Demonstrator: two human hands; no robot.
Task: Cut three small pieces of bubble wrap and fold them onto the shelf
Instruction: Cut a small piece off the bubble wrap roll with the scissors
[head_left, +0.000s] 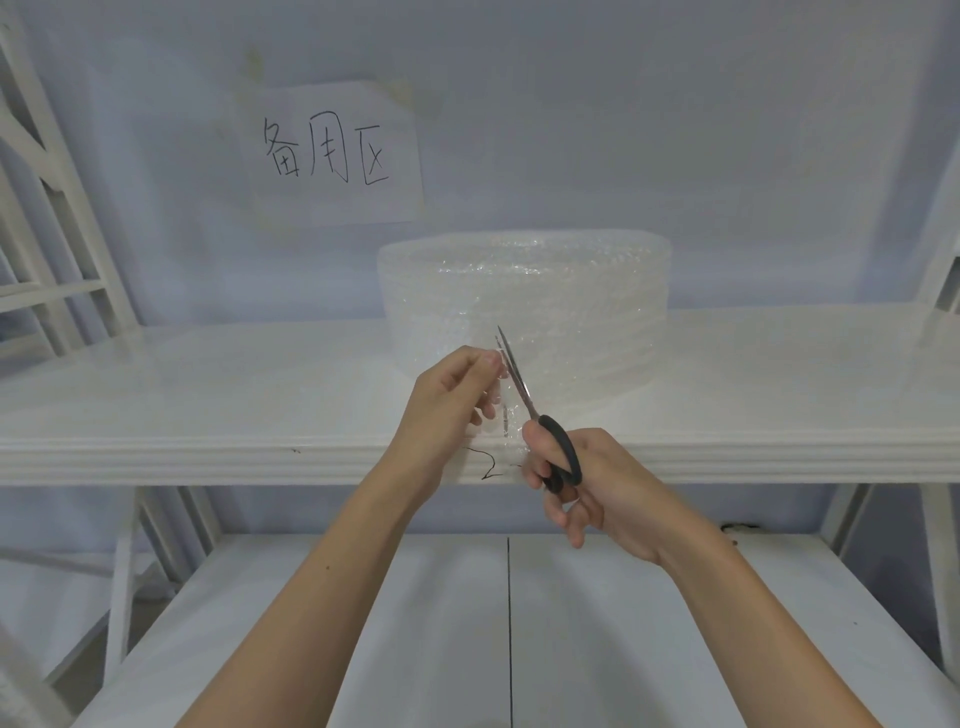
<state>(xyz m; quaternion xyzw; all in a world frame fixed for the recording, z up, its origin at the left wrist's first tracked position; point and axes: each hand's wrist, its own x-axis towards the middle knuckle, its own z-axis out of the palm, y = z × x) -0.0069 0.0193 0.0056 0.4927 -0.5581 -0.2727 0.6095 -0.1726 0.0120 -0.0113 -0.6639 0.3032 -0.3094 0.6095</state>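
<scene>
The left hand (454, 395) is pinching a strip of bubble wrap (506, 410); the right hand (576, 483) is gripping scissors (540, 421), seemingly cutting 1 piece; next comes folding it onto the shelf (208, 395).

Scissors (540, 415) finger loops hidden inside right hand (597, 483), clear sheet edges (bubble wrap (511, 415)) indistinct

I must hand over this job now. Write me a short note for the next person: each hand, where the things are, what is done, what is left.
Left hand pinches the loose end of bubble wrap.
Right hand holds the black-handled scissors, blades up along that strip, mid-cut.
The bubble wrap roll stands on the upper shelf.
Done: no cut or folded piece is visible on the shelf.
Left: finish this cut, cut the remaining pieces, fold them onto the shelf.
</scene>
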